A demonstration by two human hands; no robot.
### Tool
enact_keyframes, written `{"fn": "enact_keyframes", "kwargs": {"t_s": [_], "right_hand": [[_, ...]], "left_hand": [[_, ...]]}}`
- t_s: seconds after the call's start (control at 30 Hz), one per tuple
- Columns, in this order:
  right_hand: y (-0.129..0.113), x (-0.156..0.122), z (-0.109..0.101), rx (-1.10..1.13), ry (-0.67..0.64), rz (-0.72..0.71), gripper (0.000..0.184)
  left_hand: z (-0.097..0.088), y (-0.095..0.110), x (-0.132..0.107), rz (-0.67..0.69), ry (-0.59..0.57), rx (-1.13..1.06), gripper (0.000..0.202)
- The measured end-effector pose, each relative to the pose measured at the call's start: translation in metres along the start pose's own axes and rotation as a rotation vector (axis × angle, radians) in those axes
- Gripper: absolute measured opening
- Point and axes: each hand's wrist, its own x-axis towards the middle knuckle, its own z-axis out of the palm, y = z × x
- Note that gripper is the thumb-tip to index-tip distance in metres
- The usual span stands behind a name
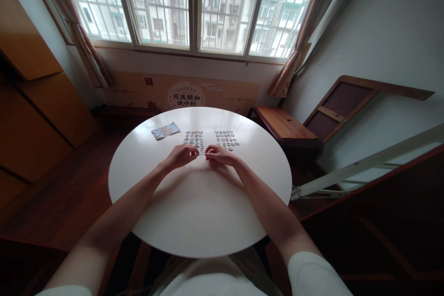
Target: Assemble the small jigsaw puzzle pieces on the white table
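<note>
Our shirt [218, 282] before table [194, 212]. Mid-table, left hand [182, 155] and right hand [220, 154] seem pinching puzzle piece [201, 153] narrowly; spread pieces [227, 139] farther across table, perhaps so we see each.

Daylight from the overbright windows [163, 7] leaves the floor [81, 194] dim. Glare pales the white table [197, 215] near its far edge; soft shadows lie around its middle; wide-angle distortion tilts the side walls [374, 32].

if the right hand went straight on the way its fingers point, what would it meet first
The right hand would probably meet the puzzle piece first, then the left hand just beyond; whether it already touches the piece is too small to tell.
</note>
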Motion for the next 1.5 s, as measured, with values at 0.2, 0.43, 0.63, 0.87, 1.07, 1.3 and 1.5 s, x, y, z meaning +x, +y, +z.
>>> {"fn": "enact_keyframes", "kwargs": {"t_s": [0.2,0.43,0.63,0.87,1.07,1.3,1.5], "right_hand": [[-0.0019,-0.0011,0.0004,-0.011,0.001,0.002,0.03],[-0.0016,-0.0013,0.0006,-0.011,0.0,-0.001,0.03],[-0.0003,-0.0003,0.0001,-0.013,-0.001,-0.006,0.031],[-0.0013,-0.0007,0.0002,-0.012,0.002,0.006,0.03],[-0.0013,-0.0008,0.0005,-0.008,-0.001,0.004,0.03],[-0.0002,-0.0007,-0.0006,-0.019,-0.001,0.001,0.029],[0.0012,0.0008,-0.0002,-0.015,0.001,0.0,0.028]], "left_hand": [[-0.001,0.0011,0.0,-0.003,-0.004,-0.009,0.022],[-0.0015,0.0013,-0.0001,-0.006,-0.015,-0.019,0.021],[-0.0025,0.0032,0.0001,-0.016,-0.021,-0.025,0.02],[-0.002,0.0029,-0.0002,-0.018,-0.023,-0.025,0.02],[-0.0013,0.0019,-0.0005,-0.012,-0.018,-0.028,0.02],[-0.0003,0.0011,-0.0006,-0.017,-0.019,-0.028,0.02],[-0.0004,0.0015,-0.0004,-0.002,-0.02,-0.023,0.021]]}}
